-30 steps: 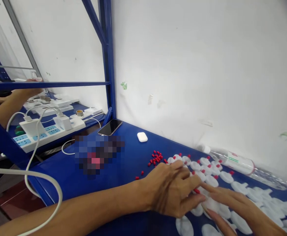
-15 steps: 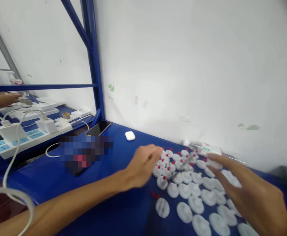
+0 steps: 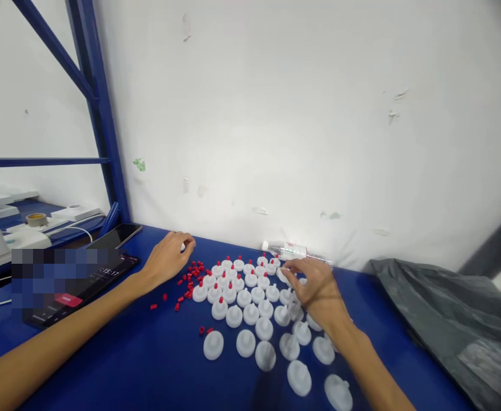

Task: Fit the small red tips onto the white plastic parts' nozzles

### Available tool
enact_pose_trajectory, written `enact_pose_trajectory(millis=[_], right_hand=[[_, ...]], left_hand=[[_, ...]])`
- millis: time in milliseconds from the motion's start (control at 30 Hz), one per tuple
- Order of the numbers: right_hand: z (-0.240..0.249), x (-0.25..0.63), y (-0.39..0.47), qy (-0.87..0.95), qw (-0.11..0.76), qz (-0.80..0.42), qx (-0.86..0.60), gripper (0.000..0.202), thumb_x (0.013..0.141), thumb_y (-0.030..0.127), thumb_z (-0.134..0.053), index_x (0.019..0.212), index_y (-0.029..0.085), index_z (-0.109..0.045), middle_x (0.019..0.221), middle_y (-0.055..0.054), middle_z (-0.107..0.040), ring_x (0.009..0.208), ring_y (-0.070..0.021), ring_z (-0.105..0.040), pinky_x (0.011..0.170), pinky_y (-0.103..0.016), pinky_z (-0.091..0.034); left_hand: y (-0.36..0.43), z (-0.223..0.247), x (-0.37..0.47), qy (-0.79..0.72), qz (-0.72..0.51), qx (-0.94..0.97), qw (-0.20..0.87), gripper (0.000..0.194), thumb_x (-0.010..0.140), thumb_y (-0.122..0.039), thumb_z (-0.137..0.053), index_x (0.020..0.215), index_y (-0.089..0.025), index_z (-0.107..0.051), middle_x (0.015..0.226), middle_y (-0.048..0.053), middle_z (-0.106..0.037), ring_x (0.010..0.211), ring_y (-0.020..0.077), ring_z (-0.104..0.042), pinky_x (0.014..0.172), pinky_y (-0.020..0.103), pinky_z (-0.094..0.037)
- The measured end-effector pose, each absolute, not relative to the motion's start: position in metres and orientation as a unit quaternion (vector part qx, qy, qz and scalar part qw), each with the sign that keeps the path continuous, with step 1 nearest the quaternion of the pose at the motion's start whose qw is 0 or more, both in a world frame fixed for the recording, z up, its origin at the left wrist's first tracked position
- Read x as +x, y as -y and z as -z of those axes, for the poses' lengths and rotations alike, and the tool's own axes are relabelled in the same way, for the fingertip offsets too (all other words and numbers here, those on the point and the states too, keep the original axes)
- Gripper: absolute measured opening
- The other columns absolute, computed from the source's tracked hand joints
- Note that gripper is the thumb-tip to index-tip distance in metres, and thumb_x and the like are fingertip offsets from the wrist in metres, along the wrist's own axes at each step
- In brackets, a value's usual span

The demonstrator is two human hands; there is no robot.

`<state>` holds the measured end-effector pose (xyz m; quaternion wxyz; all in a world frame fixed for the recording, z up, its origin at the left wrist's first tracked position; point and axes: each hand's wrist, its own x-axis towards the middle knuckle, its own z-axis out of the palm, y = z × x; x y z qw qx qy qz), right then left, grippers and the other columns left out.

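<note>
Left hand [image 3: 168,260], ten o'clock of white discs [image 3: 251,315], is half-curled at white object [image 3: 183,247]; right hand [image 3: 320,287], two o'clock, is nearly closed; grips indeterminable.

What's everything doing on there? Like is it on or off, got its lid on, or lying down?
Bottle: lying down, cap on
Nearer phone: screen on
Farther phone: screen dark
Some white discs: red caps on
Other white discs: uncapped
Loose red caps: scattered
Tape roll: lying flat
Left hand: fingers curled, grip unclear
Right hand: fingers bent, grip unclear
</note>
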<state>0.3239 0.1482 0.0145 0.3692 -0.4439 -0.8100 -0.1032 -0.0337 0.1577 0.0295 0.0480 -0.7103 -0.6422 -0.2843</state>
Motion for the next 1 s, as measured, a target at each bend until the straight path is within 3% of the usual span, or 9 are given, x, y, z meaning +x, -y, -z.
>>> enact_pose_trajectory(millis=[167,300,533,733,1000], right_hand=[[-0.007,0.329,-0.153,0.814,0.329,0.119,-0.463,0.018,0.095,0.03,-0.053,0.092,0.025,-0.069,0.081,-0.001,-0.074,0.08,-0.023,-0.068,0.084,-0.043,-0.05],[-0.006,0.326,-0.148,0.822,0.316,0.125,-0.456,0.027,0.098,0.036,-0.047,0.089,0.026,-0.07,0.078,-0.001,-0.074,0.079,-0.0242,-0.068,0.082,-0.045,-0.052],[-0.011,0.327,-0.149,0.815,0.316,0.146,-0.463,0.034,0.103,0.037,-0.036,0.101,0.023,-0.068,0.098,-0.005,-0.074,0.096,-0.0266,-0.066,0.085,-0.044,-0.052],[0.005,0.331,-0.152,0.82,0.295,0.158,-0.465,0.035,0.103,0.04,-0.038,0.107,0.027,-0.071,0.106,-0.005,-0.075,0.112,-0.0313,-0.064,0.096,-0.053,-0.049],[0.013,0.329,-0.153,0.831,0.292,0.132,-0.454,0.036,0.103,0.038,-0.037,0.112,0.028,-0.07,0.111,-0.001,-0.075,0.116,-0.0297,-0.063,0.1,-0.051,-0.049]], left_hand=[[-0.165,-0.025,-0.04,0.649,0.25,-0.718,0.039,0.03,0.09,-0.035,-0.044,0.097,-0.022,-0.07,0.104,0.008,-0.072,0.101,0.03,-0.061,0.083,0.039,-0.046],[-0.17,-0.023,-0.045,0.656,0.227,-0.719,0.029,0.028,0.087,-0.034,-0.049,0.104,-0.022,-0.069,0.099,0.007,-0.074,0.099,0.0293,-0.063,0.079,0.038,-0.047],[-0.169,-0.026,-0.048,0.665,0.204,-0.718,0.014,0.026,0.087,-0.036,-0.05,0.093,-0.023,-0.072,0.099,0.007,-0.075,0.097,0.0303,-0.064,0.077,0.038,-0.047],[-0.169,-0.026,-0.05,0.671,0.189,-0.717,-0.01,0.023,0.082,-0.032,-0.054,0.091,-0.023,-0.074,0.097,0.007,-0.076,0.094,0.029,-0.067,0.077,0.037,-0.048],[-0.171,-0.021,-0.053,0.655,0.176,-0.732,-0.057,0.019,0.074,-0.027,-0.057,0.084,-0.023,-0.073,0.091,0.005,-0.075,0.085,0.0252,-0.069,0.073,0.033,-0.048]])
